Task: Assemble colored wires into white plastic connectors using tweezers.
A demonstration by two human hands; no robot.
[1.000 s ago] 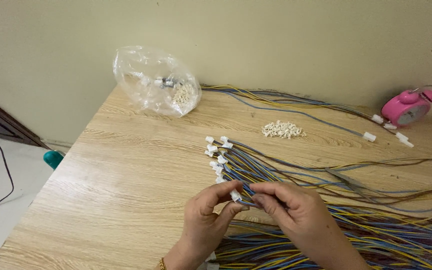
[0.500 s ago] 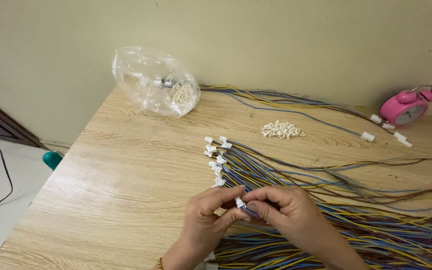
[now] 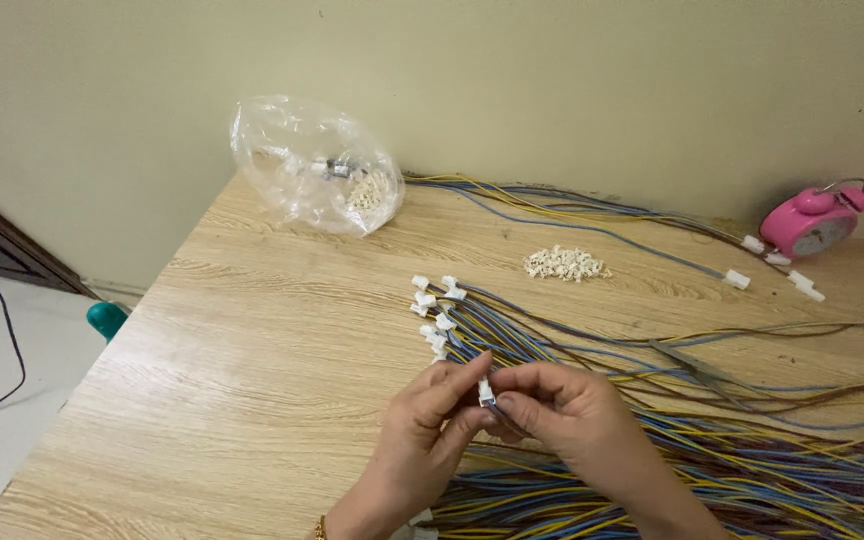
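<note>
My left hand and my right hand meet over the near part of the wooden table. Between their fingertips they pinch a small white plastic connector with thin coloured wires running from it under my right hand. Just beyond the hands lies a fan of several wires that end in white connectors. A thick bundle of blue, yellow and brown wires spreads to the right.
A clear plastic bag with small white parts sits at the table's far left corner. A small heap of loose white connectors lies mid-table. A pink alarm clock stands at the far right by the wall. A teal object is on the floor.
Both hands stay together and have shifted slightly toward me. The white connector now stands more upright between the fingertips.
</note>
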